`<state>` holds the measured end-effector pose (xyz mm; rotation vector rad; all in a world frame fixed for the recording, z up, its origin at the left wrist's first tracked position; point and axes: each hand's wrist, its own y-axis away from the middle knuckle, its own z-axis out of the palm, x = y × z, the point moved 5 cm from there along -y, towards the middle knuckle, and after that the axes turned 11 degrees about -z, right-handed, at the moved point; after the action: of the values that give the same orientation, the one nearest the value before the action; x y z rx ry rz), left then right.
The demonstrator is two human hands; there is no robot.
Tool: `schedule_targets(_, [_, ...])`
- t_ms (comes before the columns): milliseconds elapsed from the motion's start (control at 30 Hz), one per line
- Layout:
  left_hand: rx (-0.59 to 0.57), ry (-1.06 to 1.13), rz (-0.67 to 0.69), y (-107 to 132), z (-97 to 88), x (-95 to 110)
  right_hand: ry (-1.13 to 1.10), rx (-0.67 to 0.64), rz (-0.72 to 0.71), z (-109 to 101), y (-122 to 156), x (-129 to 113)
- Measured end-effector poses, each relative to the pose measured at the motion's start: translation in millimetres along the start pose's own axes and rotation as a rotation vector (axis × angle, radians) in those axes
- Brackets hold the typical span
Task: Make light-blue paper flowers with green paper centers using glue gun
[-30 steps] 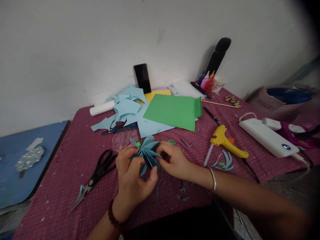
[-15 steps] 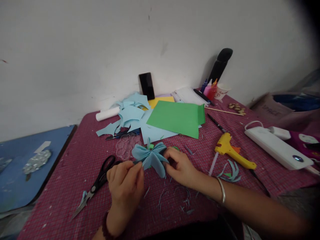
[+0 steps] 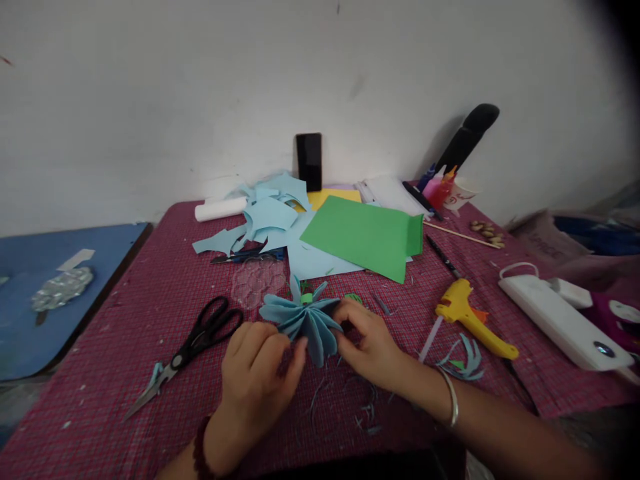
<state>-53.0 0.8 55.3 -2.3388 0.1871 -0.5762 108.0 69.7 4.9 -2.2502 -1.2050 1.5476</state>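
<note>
A blue paper flower with several folded petals and a small green piece at its centre is held up between both hands over the table. My right hand pinches a petal at its right side between thumb and fingers. My left hand is curled at the left side, its thumb and fingers closed on a lower petal; the fingertips are partly hidden. Left of that hand lie black-handled scissors, blades partly apart, with a blue paper scrap on them. A clear flower-shaped palette sits just behind the flower.
Behind are green paper, blue paper scraps, a white roll and a phone leaning on the wall. To the right lie a yellow glue gun, blue paper strips and a white power strip.
The flower has tilted so its green centre shows more plainly. My left thumb has shifted along the lower petals. The camera view has moved slightly.
</note>
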Motion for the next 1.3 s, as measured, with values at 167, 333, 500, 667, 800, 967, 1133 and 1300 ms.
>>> schedule_targets(167, [0.003,0.056,0.021,7.6,-0.2,-1.1,-0.012,0.01,0.015,0.4,-1.2,0.5])
schedule_targets(333, [-0.02,-0.013,0.045,6.2,3.3,-5.8,0.003,0.022,0.013,0.4,-1.6,1.5])
schedule_targets(500, [-0.17,-0.053,-0.051,1.7,9.2,-11.7,0.018,0.003,-0.02,3.5,-0.6,-1.9])
schedule_targets(667, [-0.355,0.226,-0.193,2.8,13.5,-20.9,0.012,-0.015,-0.069,5.9,-1.8,-7.2])
schedule_targets(800, [-0.269,0.225,-0.263,1.4,18.3,-28.2,0.009,-0.033,-0.071,7.2,-2.4,-8.5])
schedule_targets(967, [-0.133,0.166,-0.229,-4.9,19.2,-28.8,0.0,-0.041,-0.071,9.0,-2.0,-10.9])
schedule_targets(1133, [-0.119,0.185,-0.183,-8.0,17.9,-25.3,0.011,-0.045,-0.095,8.5,-2.2,-13.8])
schedule_targets(1300, [-0.066,0.188,-0.101,-3.6,20.0,-23.4,0.035,-0.03,-0.08,3.3,-0.3,-14.3])
